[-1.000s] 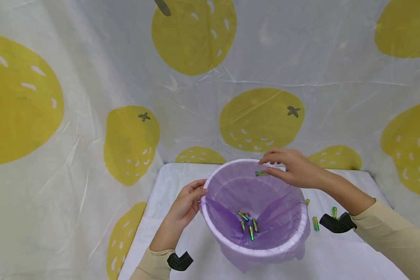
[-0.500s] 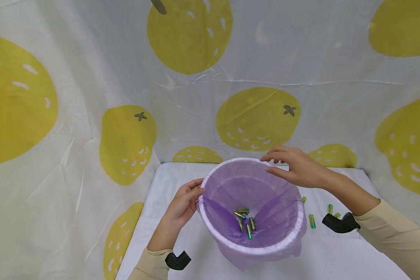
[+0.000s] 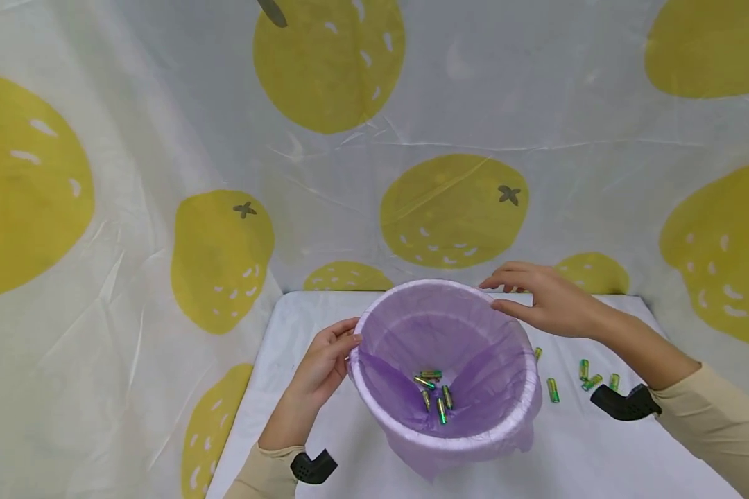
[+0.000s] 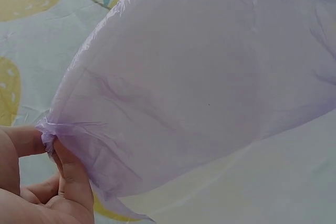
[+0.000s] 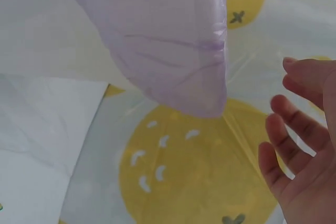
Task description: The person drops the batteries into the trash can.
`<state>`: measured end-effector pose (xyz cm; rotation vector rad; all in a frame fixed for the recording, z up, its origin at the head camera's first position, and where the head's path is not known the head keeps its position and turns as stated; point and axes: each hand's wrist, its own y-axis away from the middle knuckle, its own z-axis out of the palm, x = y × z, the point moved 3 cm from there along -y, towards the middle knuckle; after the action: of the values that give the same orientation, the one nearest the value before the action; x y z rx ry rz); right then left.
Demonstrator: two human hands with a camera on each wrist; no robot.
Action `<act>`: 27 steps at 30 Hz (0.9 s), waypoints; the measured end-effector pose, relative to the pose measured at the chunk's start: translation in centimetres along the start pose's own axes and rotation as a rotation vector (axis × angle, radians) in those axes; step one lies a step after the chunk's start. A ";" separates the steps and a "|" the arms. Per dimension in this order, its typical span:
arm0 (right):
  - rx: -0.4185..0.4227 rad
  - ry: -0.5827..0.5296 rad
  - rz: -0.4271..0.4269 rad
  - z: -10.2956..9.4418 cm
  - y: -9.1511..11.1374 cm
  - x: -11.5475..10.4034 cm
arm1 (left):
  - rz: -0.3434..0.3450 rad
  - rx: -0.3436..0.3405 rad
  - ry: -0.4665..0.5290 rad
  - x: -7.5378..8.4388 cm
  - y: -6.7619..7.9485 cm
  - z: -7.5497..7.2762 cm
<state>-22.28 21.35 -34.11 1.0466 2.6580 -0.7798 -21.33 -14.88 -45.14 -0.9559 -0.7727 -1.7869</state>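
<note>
A trash can lined with a thin purple bag is tilted toward me in the head view. My left hand pinches its left rim; in the left wrist view the thumb and finger grip the bunched bag edge. Several green and gold batteries lie at the bottom of the bin. My right hand hovers at the far right rim with nothing in it. Its fingers are loosely bent and apart from the bag in the right wrist view.
Several more batteries lie on the white table right of the bin, partly beneath my right forearm. A curtain printed with yellow fruit hangs behind and to the left. Black wrist devices sit on both sleeves.
My right hand has let go of a battery, which dropped into the bin with the others. That hand has since drawn back a little to the right. The left hand keeps its hold.
</note>
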 end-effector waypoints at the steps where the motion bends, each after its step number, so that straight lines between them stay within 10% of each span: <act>1: 0.002 0.000 0.008 -0.1 0.2 0.1 | 0.001 0.001 0.002 0.0 0.0 0.0; 27: 0.138 0.124 0.061 -1.0 6.3 4.1 | -0.009 0.012 0.044 0.2 0.7 -0.2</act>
<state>-20.96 28.14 -37.22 1.2429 2.6915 -0.9263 -20.83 -15.37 -44.97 -0.9036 -0.7604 -1.8034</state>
